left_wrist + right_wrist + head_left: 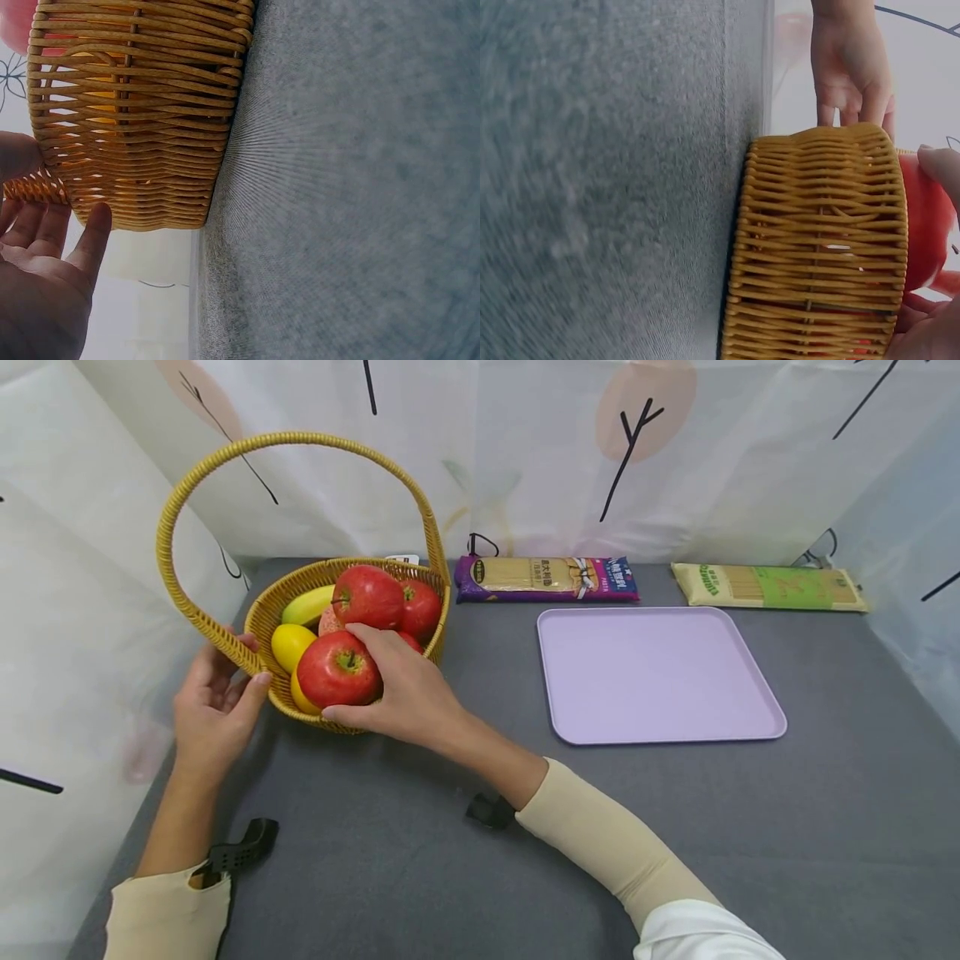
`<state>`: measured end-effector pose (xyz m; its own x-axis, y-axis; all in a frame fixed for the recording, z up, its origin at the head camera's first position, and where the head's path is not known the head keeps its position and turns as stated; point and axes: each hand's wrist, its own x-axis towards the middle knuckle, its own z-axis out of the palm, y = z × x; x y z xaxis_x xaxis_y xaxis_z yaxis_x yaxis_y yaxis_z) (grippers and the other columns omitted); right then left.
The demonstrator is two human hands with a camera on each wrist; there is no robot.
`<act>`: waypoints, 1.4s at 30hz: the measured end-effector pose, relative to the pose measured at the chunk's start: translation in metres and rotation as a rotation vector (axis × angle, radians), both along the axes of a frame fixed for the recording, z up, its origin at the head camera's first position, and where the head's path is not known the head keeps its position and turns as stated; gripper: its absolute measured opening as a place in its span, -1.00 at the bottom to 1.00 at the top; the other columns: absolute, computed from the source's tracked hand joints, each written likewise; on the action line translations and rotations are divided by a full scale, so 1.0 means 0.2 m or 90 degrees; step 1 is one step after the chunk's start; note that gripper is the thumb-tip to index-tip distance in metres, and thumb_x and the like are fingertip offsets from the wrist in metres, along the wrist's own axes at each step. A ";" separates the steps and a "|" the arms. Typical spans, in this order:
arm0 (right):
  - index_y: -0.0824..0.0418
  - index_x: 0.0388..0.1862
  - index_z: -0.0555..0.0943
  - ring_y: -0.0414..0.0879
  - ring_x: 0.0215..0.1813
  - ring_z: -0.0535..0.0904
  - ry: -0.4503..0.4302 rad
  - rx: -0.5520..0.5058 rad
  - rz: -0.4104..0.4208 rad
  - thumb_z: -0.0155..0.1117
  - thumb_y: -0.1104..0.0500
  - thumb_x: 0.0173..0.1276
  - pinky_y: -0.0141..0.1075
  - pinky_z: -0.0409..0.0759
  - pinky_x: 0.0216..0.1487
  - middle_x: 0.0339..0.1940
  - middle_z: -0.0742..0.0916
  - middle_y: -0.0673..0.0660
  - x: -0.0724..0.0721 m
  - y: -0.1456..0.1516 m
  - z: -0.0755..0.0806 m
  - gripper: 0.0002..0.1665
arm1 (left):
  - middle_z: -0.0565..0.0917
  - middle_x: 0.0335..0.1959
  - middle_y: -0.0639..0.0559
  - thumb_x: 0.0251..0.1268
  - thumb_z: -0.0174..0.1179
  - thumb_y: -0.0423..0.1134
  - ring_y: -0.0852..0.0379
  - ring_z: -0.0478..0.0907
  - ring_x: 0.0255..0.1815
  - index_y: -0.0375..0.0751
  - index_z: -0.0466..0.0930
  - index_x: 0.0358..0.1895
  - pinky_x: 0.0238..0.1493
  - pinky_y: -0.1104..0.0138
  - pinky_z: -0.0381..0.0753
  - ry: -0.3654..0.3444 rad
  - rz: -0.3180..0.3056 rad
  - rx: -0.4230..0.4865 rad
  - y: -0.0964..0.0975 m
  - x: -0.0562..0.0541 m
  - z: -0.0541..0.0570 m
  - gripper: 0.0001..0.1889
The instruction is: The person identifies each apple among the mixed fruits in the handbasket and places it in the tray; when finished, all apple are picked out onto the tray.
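A yellow wicker basket [341, 562] with a tall arched handle [292, 437] stands at the back left, holding fruit. At its left side my left hand [213, 702] grips the basket by the foot of the handle, thumb at the rim and fingers on the far side. My right hand [408, 685] holds a big red apple [333, 672] at the front of the basket, thumb below and fingers over the top. Behind it sit another red apple [367, 596], a smaller red one [420, 610], a yellow lemon [291, 646] and a banana-like yellow fruit [307, 607].
To the right lies a flat lilac tray [660, 677]. Along the back wall are a purple pasta packet [547, 579] and a green-and-cream noodle packet [772, 587]. Printed white cloth [525, 460] hangs behind and at both sides of the grey table [390, 860].
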<state>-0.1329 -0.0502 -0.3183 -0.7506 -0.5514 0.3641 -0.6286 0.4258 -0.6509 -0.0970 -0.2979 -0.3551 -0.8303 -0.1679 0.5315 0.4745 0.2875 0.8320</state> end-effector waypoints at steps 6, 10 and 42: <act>0.11 0.45 0.31 -0.17 0.25 0.38 0.025 -0.012 0.000 0.57 -0.14 0.09 -0.39 0.52 0.15 0.26 0.51 0.07 0.01 -0.02 -0.01 0.02 | 0.51 0.25 -0.29 0.21 0.19 -0.67 0.00 0.50 0.22 -0.30 0.35 0.42 0.15 0.46 0.51 -0.026 0.017 -0.023 -0.01 -0.01 -0.01 -0.34; 0.10 0.44 0.31 -0.15 0.23 0.39 0.035 -0.021 -0.004 0.58 -0.11 0.08 -0.39 0.55 0.12 0.22 0.50 0.09 0.02 -0.02 -0.01 0.01 | 0.50 0.26 -0.32 0.22 0.20 -0.66 0.00 0.49 0.23 -0.28 0.35 0.43 0.15 0.46 0.51 -0.038 0.026 -0.029 0.00 0.00 0.00 -0.33; 0.07 0.42 0.32 -0.14 0.22 0.41 -0.036 -0.112 0.012 0.59 -0.02 0.07 -0.38 0.60 0.05 0.25 0.46 0.09 -0.01 0.11 0.00 -0.02 | 0.48 0.18 -0.37 0.16 0.14 -0.70 -0.06 0.47 0.19 -0.38 0.33 0.39 0.17 0.46 0.50 0.011 -0.042 0.039 -0.01 -0.02 -0.02 -0.34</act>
<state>-0.1349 -0.0288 -0.3181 -0.7634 -0.4966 0.4131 -0.5949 0.2911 -0.7493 -0.1007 -0.3004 -0.3601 -0.8315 -0.1458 0.5361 0.5050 0.2038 0.8387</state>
